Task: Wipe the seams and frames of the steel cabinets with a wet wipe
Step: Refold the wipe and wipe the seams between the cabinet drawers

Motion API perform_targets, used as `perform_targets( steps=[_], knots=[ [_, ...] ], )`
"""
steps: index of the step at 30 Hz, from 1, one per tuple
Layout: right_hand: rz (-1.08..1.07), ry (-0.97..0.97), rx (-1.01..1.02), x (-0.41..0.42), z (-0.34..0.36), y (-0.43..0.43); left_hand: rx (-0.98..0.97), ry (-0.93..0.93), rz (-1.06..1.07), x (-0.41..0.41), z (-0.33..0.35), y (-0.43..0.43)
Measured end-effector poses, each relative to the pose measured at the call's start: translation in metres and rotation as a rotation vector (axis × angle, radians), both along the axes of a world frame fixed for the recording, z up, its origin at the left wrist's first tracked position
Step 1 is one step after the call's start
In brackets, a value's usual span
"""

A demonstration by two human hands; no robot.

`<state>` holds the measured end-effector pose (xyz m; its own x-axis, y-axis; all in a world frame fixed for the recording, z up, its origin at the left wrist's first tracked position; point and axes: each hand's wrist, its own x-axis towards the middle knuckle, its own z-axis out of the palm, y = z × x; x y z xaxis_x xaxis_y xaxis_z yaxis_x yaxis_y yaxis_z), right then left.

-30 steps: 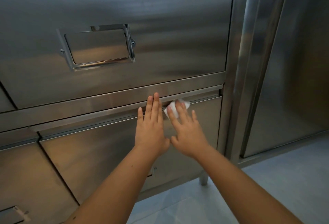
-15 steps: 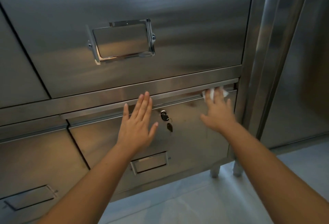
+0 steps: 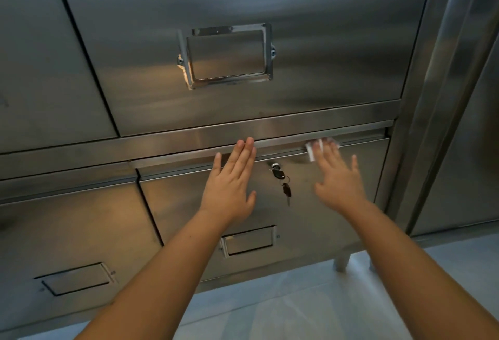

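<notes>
A steel cabinet (image 3: 310, 88) fills the view, with a horizontal frame strip (image 3: 172, 137) between the upper door and the lower right drawer (image 3: 324, 220). My right hand (image 3: 337, 177) presses a white wet wipe (image 3: 311, 150) with straight fingers against the seam at the drawer's top edge, towards its right end. The hand is blurred. Most of the wipe is hidden under the fingers. My left hand (image 3: 232, 185) lies flat on the drawer front, fingertips touching the strip.
A lock with hanging keys (image 3: 282, 180) sits between my hands. Label holders (image 3: 229, 55) are on the upper door and on the lower drawers (image 3: 248, 241). A second steel cabinet (image 3: 464, 150) stands at the right. Cabinet feet (image 3: 343, 261) rest on a pale floor.
My right hand slid the wipe right along the seam, away from the left hand, then a little back left. The lock and keys came into view. The view shifted left.
</notes>
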<state>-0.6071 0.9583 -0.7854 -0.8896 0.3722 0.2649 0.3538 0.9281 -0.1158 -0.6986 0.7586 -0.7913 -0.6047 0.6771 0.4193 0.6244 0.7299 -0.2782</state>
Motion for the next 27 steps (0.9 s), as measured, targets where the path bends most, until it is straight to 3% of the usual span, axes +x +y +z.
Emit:
perform_targets(
  steps=[6, 13, 15, 21, 27],
  knots=[
    [0.014, -0.003, -0.276, -0.012, 0.02, -0.034, 0.0, -0.015, 0.014, 0.003, 0.001, -0.019],
    [0.253, -0.067, -0.119, -0.04, 0.021, -0.163, 0.21, 0.066, 0.112, -0.007, -0.009, -0.077],
    [0.29, -0.047, -0.088, -0.045, 0.016, -0.186, 0.19, 0.096, 0.176, -0.012, -0.012, -0.099],
    [0.292, -0.02, 0.045, -0.043, 0.006, -0.162, 0.015, -0.022, 0.309, -0.009, -0.009, -0.125],
    [0.266, 0.051, 0.0, -0.041, 0.001, -0.183, 0.056, -0.052, 0.35, -0.006, -0.005, -0.14]
  ],
)
